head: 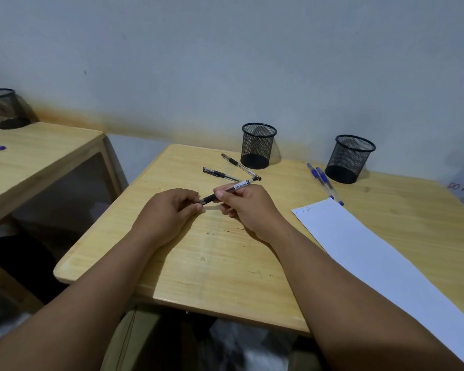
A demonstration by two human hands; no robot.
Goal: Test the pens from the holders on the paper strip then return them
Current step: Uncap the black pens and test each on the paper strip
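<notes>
Hands meet at the centre of the frame above a wooden table. The right hand has its fingers curled round the barrel of a black pen, which slants from lower left up to upper right, its far end pointing toward the middle of the frame. The left hand pinches the pen's lower, dark end between thumb and fingertips; whether that end is a cap or the grip section cannot be told.

Just above the hands, two more black pens lie flat on the table, apart from each other and both slanting down to the right. Behind them, near the wall, a black mesh holder stands upright. A second mesh holder stands further right, and two blue pens lie side by side just left of its base. Their lower tips reach the top corner of a long white paper strip, which runs diagonally to the lower right edge of the frame and carries small blue scribbles at its upper end.

At the upper left, a third mesh holder stands on a separate table.
</notes>
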